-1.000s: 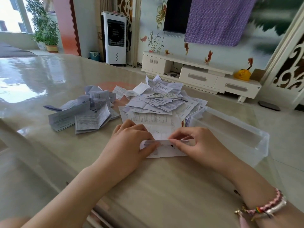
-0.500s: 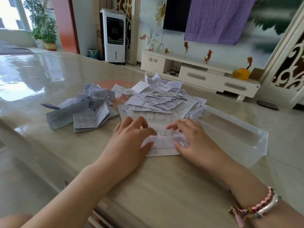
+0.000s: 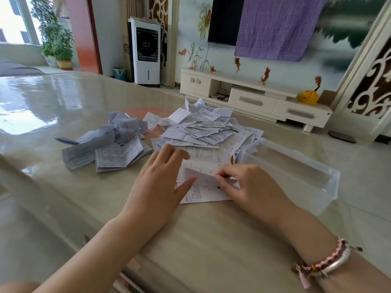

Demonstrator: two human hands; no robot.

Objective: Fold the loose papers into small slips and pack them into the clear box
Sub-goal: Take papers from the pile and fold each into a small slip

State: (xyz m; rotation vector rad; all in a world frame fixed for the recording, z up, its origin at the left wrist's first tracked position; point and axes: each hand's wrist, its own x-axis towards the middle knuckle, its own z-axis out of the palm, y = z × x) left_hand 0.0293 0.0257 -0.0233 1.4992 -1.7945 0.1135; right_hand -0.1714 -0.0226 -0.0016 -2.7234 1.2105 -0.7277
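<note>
Glossy table (image 3: 211, 240) bears 2 paper heaps (image 3: 203, 130) and clear box (image 3: 296, 174).

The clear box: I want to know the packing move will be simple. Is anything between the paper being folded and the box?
Nothing visible. The paper, pinched by the right hand and pressed by the left hand, lies beside the clear box, which stands open-topped to its right with bare table between.
</note>
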